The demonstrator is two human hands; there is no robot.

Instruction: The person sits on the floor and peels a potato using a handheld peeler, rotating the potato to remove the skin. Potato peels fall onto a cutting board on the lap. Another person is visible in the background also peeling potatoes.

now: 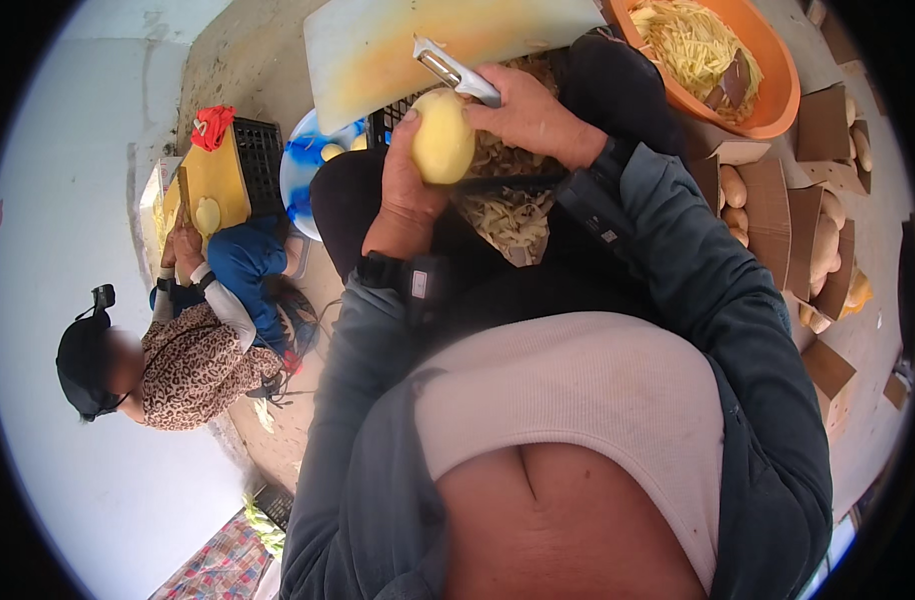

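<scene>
My left hand (412, 180) holds a peeled yellow potato (443, 136) from the left and below, its thumb on the upper left side. In my right hand (529, 112) is a vegetable peeler (457, 71) with a pale handle, its blade end pointing up and left, above the potato. The fingers of that hand also come up against the potato's right side. Beneath my hands, between my knees, lie many potato peelings (514, 221), partly in a black plastic crate (386, 116). A white cutting board (427, 45) with orange stains is just beyond.
At the upper right stands an orange basin (784, 97) of potato strips. Cardboard boxes (769, 225) with unpeeled potatoes are on the right. A blue and white basin (292, 172) sits by my left knee. A co-worker (202, 360) at left works at a yellow board (221, 176).
</scene>
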